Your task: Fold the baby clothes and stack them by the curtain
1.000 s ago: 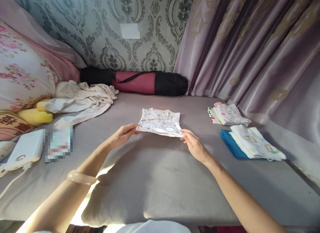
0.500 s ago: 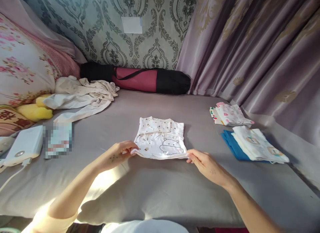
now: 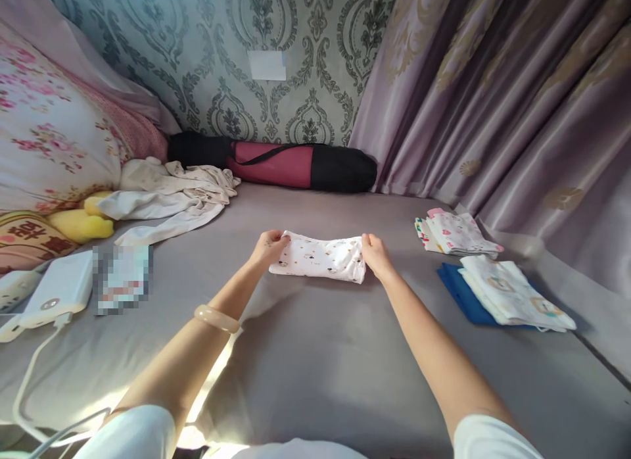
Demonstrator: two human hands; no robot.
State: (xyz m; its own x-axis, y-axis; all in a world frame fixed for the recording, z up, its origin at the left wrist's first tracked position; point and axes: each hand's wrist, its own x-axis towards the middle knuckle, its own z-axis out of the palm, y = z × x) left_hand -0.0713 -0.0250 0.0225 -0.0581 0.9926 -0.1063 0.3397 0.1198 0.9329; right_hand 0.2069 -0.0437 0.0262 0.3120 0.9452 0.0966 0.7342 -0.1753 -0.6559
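Note:
A small white baby shirt [image 3: 318, 258] with tiny dark and tan prints lies folded into a flat rectangle on the grey sheet [image 3: 335, 373], in the middle of the head view. My left hand [image 3: 270, 246] is closed on its far left corner. At the far right corner, my right hand [image 3: 375, 254] pinches the cloth in the same way. Both sets of fingertips are partly hidden by the fabric. The bear-like drawing on the shirt is folded out of sight.
To the right lie folded clothes: a pink-and-white pile [image 3: 466, 232] and a white garment [image 3: 517, 293] on blue cloth [image 3: 458, 294]. A crumpled pale garment [image 3: 182, 193], a yellow plush [image 3: 81, 225] and a white power bank [image 3: 62, 291] with cable are left. A maroon-black bag [image 3: 276, 163] lies along the wall.
Both hands have moved away from me, carrying the shirt's near edge over to its far edge. The shirt is now folded to about half its depth, its drawing covered.

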